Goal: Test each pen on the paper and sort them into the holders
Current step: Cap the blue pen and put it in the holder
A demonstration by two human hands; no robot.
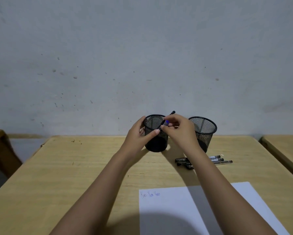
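Observation:
Two black mesh holders stand at the far edge of the wooden desk. My left hand (140, 133) grips the left holder (155, 141) around its side. My right hand (178, 128) pinches a pen (167, 120) over that holder's rim, the pen slanting with its black end up to the right and its lower end inside the holder. The right holder (204, 131) stands behind my right wrist. Several pens (215, 160) lie on the desk in front of the right holder. A white paper (167, 214) with three blue scribbled words lies at the near right.
The desk (74, 167) butts against a grey wall. Another desk edge (284, 150) shows at the far right, and a dark wooden piece of furniture (0, 150) at the far left. My right arm casts a shadow across the paper.

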